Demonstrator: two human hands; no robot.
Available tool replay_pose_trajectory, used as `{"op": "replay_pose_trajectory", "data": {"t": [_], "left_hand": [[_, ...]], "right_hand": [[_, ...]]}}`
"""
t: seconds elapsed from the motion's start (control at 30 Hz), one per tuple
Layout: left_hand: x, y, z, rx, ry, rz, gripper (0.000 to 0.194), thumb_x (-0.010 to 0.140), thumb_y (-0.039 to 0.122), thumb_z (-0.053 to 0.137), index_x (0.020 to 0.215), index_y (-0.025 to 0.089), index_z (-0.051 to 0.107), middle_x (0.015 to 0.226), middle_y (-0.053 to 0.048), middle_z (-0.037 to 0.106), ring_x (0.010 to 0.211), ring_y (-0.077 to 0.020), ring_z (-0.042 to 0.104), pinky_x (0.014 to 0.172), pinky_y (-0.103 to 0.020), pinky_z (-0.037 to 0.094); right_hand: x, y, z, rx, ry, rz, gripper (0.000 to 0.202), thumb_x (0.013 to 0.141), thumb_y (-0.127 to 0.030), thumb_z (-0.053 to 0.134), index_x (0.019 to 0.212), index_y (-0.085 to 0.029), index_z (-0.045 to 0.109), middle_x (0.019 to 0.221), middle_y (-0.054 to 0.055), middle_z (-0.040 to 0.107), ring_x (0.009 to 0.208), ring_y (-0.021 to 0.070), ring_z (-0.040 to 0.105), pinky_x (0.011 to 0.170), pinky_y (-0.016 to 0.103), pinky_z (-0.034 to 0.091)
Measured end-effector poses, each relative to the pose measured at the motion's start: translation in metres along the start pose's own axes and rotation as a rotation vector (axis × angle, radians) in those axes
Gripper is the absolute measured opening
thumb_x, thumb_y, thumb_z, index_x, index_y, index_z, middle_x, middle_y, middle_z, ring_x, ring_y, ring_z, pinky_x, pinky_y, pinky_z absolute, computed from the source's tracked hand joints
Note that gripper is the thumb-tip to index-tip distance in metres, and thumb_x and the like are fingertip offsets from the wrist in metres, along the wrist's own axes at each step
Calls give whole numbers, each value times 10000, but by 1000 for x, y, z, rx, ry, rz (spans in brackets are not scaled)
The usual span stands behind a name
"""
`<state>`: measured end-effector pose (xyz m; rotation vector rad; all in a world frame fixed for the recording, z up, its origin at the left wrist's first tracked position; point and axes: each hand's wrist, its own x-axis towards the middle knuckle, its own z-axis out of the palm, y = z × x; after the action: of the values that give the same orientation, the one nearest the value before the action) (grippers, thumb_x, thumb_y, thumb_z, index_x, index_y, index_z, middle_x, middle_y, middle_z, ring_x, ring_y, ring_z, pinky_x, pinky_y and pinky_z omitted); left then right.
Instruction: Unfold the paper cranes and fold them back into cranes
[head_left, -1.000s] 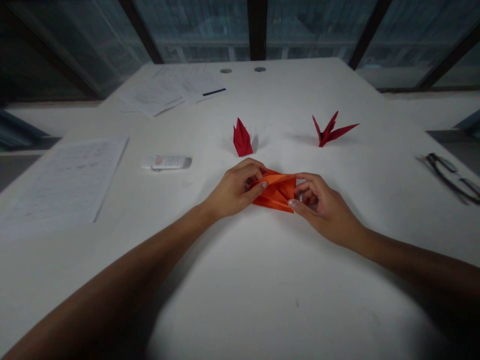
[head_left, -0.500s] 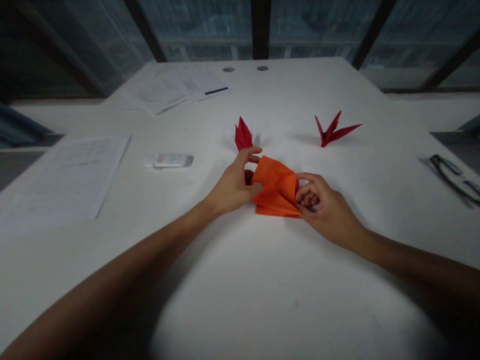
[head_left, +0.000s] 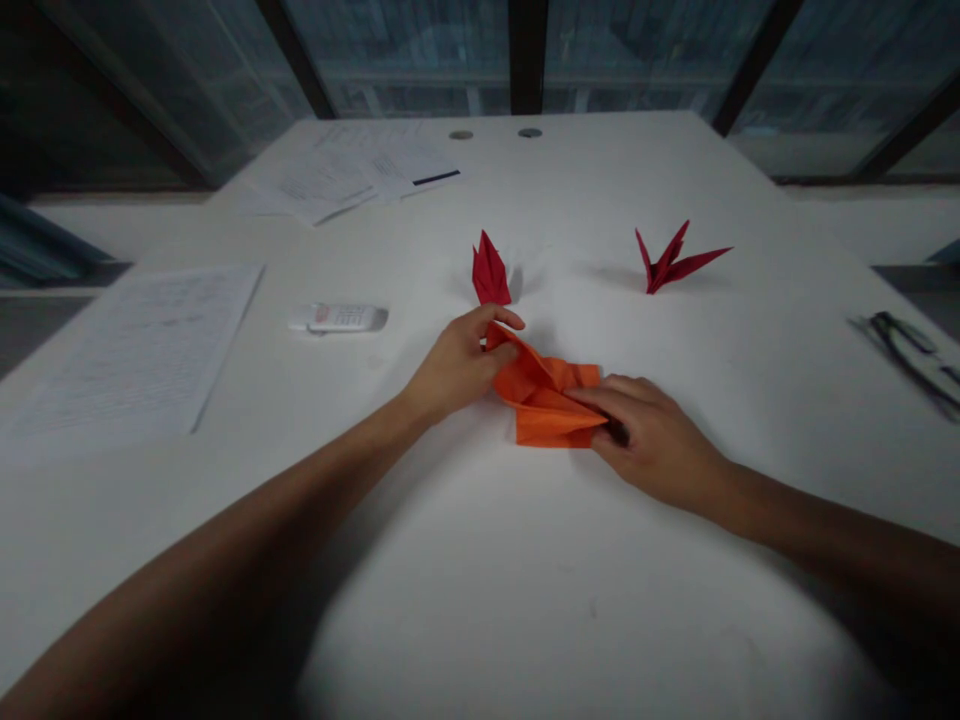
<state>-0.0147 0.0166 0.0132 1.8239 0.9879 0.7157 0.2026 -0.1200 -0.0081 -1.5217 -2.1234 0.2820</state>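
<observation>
Between my hands lies a sheet of orange origami paper, partly folded, with a raised flap spread open above a flat base on the table. My left hand pinches the flap's upper left edge between thumb and fingers. On the right side, my right hand grips the paper's pointed corner, its index finger lying along a fold and the thumb at the lower edge. Just beyond my left fingers stands a red folded paper piece. Farther right is a red paper crane with thin points.
A white correction tape dispenser or similar white plastic item lies left of my left hand. Printed sheets rest at the left, with more papers at the back. Eyeglasses sit near the right edge of the white table.
The upright orange flap has been pulled left and lowered, opening the fold. My right index finger has moved onto the paper, and my left hand has shifted slightly left.
</observation>
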Motion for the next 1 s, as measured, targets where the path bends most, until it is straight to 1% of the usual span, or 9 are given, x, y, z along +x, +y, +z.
{"op": "replay_pose_trajectory", "data": {"t": [0.07, 0.13, 0.23, 0.3, 0.47, 0.57, 0.7, 0.8, 1.0], "left_hand": [[-1, 6, 1, 2, 1, 9, 234, 873, 323, 646, 1064, 188, 669, 888, -19, 699, 713, -139, 611, 631, -246, 476], [-2, 11, 2, -19, -5, 8, 251, 882, 374, 665, 1038, 177, 664, 915, -29, 704, 770, -152, 634, 686, -258, 501], [-2, 12, 3, -44, -1, 3, 274, 845, 365, 717, 1032, 176, 648, 926, -31, 703, 805, -164, 649, 722, -270, 521], [-1, 11, 4, -40, 10, 11, 242, 837, 352, 720, 979, 170, 648, 906, -31, 697, 806, -165, 647, 734, -276, 530], [0, 7, 5, -66, -2, -4, 128, 843, 283, 661, 855, 156, 659, 878, -44, 710, 750, -150, 633, 686, -259, 518], [0, 4, 6, -142, 39, -19, 82, 819, 240, 653, 838, 160, 652, 857, -39, 707, 723, -141, 630, 649, -249, 501], [2, 0, 8, -212, 98, -48, 87, 812, 251, 662, 827, 172, 630, 794, -20, 672, 666, -130, 597, 590, -242, 468], [2, 0, 8, -194, 113, -56, 88, 807, 249, 659, 831, 172, 624, 790, -19, 667, 658, -129, 582, 571, -238, 449], [1, 6, 6, -76, 80, -41, 162, 834, 322, 678, 808, 175, 616, 763, -10, 637, 646, -125, 542, 555, -237, 423]], "right_hand": [[-1, 0, -1, -17, -13, -25, 457, 863, -111, 605, 1292, -255, 671, 1055, 82, 703, 971, 270, 672, 919, 490, 556], [-2, 0, -1, 3, -11, -27, 437, 880, -144, 627, 1299, -257, 680, 1173, 105, 674, 1056, 284, 658, 960, 503, 563], [-3, -1, -2, -7, -19, -73, 396, 900, -158, 624, 1284, -219, 702, 1366, 127, 621, 1167, 299, 623, 1047, 507, 541], [-3, -2, -2, -48, -34, -114, 407, 905, -152, 615, 1303, -190, 697, 1416, 129, 620, 1167, 308, 616, 1072, 521, 526], [-3, -3, -1, -78, -39, -121, 465, 891, -142, 623, 1353, -173, 671, 1364, 117, 694, 1132, 319, 618, 1036, 531, 542], [-3, -3, -1, -85, -39, -129, 430, 892, -144, 624, 1315, -181, 693, 1351, 103, 711, 1117, 312, 623, 1021, 517, 544], [-3, -4, -2, -131, -42, -134, 365, 901, -153, 612, 1250, -172, 717, 1298, 88, 740, 1071, 312, 635, 968, 504, 550], [-3, -5, -3, -144, -33, -117, 358, 891, -143, 606, 1231, -147, 719, 1240, 93, 762, 1055, 311, 638, 960, 499, 547], [-4, -2, -2, -115, -44, -134, 371, 896, -160, 625, 1259, -182, 700, 1284, 81, 748, 1088, 312, 638, 962, 502, 539]]}}
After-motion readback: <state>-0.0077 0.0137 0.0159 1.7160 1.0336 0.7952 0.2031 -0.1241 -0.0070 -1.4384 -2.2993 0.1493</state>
